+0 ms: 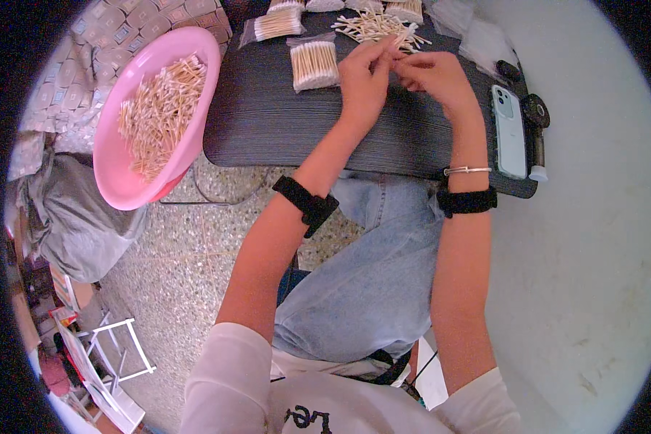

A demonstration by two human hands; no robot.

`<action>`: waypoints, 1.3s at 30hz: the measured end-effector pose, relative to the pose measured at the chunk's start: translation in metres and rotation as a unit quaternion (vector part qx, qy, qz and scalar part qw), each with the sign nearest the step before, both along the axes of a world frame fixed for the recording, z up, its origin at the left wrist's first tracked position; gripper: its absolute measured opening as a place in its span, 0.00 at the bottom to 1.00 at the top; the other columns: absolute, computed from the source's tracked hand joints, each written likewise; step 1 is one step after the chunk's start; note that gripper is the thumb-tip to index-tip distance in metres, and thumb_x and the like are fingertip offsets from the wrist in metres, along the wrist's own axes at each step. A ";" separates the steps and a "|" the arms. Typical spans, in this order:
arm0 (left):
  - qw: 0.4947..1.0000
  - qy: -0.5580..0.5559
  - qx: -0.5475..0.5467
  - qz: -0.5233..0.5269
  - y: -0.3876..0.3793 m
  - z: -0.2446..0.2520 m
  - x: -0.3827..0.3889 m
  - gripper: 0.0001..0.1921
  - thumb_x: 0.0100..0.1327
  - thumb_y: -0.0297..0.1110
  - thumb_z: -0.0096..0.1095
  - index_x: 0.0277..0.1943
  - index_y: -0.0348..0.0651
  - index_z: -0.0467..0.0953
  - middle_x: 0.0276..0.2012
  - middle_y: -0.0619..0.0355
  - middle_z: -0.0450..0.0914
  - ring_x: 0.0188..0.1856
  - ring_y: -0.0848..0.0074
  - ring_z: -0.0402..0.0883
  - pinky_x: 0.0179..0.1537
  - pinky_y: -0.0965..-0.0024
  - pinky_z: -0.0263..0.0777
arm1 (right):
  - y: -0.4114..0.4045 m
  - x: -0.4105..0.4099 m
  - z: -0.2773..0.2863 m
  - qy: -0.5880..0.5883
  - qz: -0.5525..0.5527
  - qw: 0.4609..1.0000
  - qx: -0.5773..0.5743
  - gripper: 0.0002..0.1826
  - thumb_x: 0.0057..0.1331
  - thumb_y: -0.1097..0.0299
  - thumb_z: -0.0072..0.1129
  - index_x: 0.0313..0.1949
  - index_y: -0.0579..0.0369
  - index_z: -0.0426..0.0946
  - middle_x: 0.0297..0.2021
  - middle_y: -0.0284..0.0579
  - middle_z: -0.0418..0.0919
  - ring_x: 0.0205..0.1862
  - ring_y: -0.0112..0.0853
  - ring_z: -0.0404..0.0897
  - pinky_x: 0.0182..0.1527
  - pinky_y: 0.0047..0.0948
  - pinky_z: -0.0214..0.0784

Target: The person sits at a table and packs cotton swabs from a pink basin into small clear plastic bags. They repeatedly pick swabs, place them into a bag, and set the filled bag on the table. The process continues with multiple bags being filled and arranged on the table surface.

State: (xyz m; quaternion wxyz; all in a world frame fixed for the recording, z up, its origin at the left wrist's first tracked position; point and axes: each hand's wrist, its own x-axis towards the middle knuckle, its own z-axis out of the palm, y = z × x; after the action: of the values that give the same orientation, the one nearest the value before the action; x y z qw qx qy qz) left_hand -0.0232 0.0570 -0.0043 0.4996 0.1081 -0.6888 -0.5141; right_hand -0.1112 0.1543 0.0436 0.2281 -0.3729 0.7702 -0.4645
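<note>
My left hand (364, 76) and my right hand (431, 76) meet over the far part of a dark wood-grain table (282, 125). Cotton swabs (407, 39) stick up from the fingers of my left hand; my right fingertips touch beside them, and whether they grip any is hidden. Just beyond lies a loose heap of cotton swabs (362, 24). A clear bag packed with cotton swabs (314, 64) lies left of my left hand, with another packed bag (278, 25) farther back. More packs line the far edge.
A pink plastic basin (104, 157) of loose swabs stands left of the table. Clear plastic bags (485, 46) lie at the far right. A phone (510, 130) and a black handheld device with a round head (537, 116) lie along the right edge, beside a pale wall (586, 217).
</note>
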 end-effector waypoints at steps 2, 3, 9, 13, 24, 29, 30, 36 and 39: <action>1.000 0.004 -0.010 0.009 0.001 0.002 0.000 0.11 0.62 0.28 0.58 0.46 0.37 0.80 0.31 0.50 0.81 0.31 0.70 0.79 0.36 0.71 0.71 | 0.000 -0.004 -0.002 0.023 -0.020 0.998 -0.057 0.12 0.58 0.64 0.64 0.29 0.63 0.83 0.20 0.38 0.80 0.22 0.21 0.76 0.25 0.21 0.69; 1.000 0.006 -0.025 0.016 0.000 0.002 0.000 0.11 0.62 0.27 0.58 0.46 0.37 0.80 0.30 0.50 0.81 0.30 0.70 0.79 0.35 0.71 0.71 | -0.001 -0.002 0.000 0.012 -0.018 0.999 -0.035 0.12 0.59 0.64 0.64 0.32 0.63 0.82 0.22 0.38 0.80 0.23 0.21 0.76 0.27 0.21 0.69; 1.000 0.003 0.027 -0.007 0.002 0.004 0.002 0.12 0.62 0.24 0.56 0.47 0.37 0.79 0.28 0.53 0.78 0.26 0.73 0.77 0.31 0.72 0.70 | -0.003 0.001 0.008 -0.031 -0.070 0.990 -0.121 0.18 0.62 0.66 0.62 0.48 0.64 0.75 0.30 0.42 0.81 0.30 0.24 0.79 0.36 0.21 0.72; 1.000 -0.009 -0.009 -0.022 0.001 -0.001 -0.001 0.11 0.62 0.23 0.55 0.47 0.37 0.79 0.29 0.52 0.78 0.23 0.76 0.76 0.28 0.73 0.70 | -0.004 0.001 0.010 -0.028 -0.077 0.981 -0.178 0.20 0.61 0.68 0.62 0.50 0.65 0.74 0.31 0.44 0.81 0.33 0.26 0.81 0.40 0.22 0.74; 0.998 -0.033 -0.044 0.009 -0.001 -0.005 -0.005 0.12 0.68 0.31 0.47 0.45 0.35 0.77 0.38 0.46 0.80 0.40 0.60 0.80 0.43 0.65 0.72 | 0.001 -0.004 0.008 0.023 -0.059 0.989 -0.135 0.14 0.62 0.68 0.61 0.43 0.66 0.80 0.33 0.46 0.83 0.33 0.26 0.82 0.39 0.21 0.74; 0.995 -0.026 -0.083 0.043 -0.001 -0.007 -0.006 0.12 0.68 0.29 0.45 0.46 0.36 0.75 0.38 0.47 0.79 0.40 0.58 0.79 0.44 0.63 0.71 | 0.001 -0.011 0.006 0.118 -0.014 0.992 -0.046 0.13 0.63 0.68 0.60 0.41 0.66 0.80 0.29 0.44 0.83 0.30 0.25 0.81 0.37 0.21 0.75; 0.996 -0.022 -0.077 0.039 -0.002 -0.006 -0.005 0.11 0.68 0.29 0.45 0.47 0.36 0.75 0.38 0.47 0.79 0.40 0.59 0.79 0.43 0.63 0.71 | 0.003 -0.011 0.006 0.112 -0.004 0.993 -0.049 0.12 0.62 0.66 0.60 0.38 0.64 0.81 0.26 0.43 0.82 0.28 0.24 0.81 0.34 0.22 0.74; 0.995 -0.009 -0.091 0.043 0.001 0.005 0.003 0.11 0.66 0.25 0.47 0.47 0.37 0.75 0.33 0.49 0.77 0.37 0.62 0.78 0.41 0.65 0.71 | 0.013 -0.004 0.015 0.078 0.065 0.994 0.026 0.12 0.64 0.63 0.56 0.32 0.60 0.81 0.19 0.36 0.77 0.20 0.22 0.75 0.25 0.23 0.68; 0.994 -0.006 -0.103 0.043 0.002 0.008 0.003 0.10 0.66 0.25 0.47 0.47 0.37 0.75 0.33 0.50 0.77 0.36 0.63 0.78 0.41 0.65 0.71 | 0.013 -0.002 0.012 0.104 0.074 0.992 0.023 0.13 0.67 0.63 0.53 0.36 0.60 0.80 0.21 0.33 0.76 0.21 0.18 0.71 0.23 0.18 0.64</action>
State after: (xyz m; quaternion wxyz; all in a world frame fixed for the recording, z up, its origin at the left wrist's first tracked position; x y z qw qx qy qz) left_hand -0.0201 0.0591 0.0032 0.5259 0.0883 -0.7357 -0.4175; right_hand -0.1134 0.1674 0.0559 0.1893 -0.4699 0.7702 -0.3875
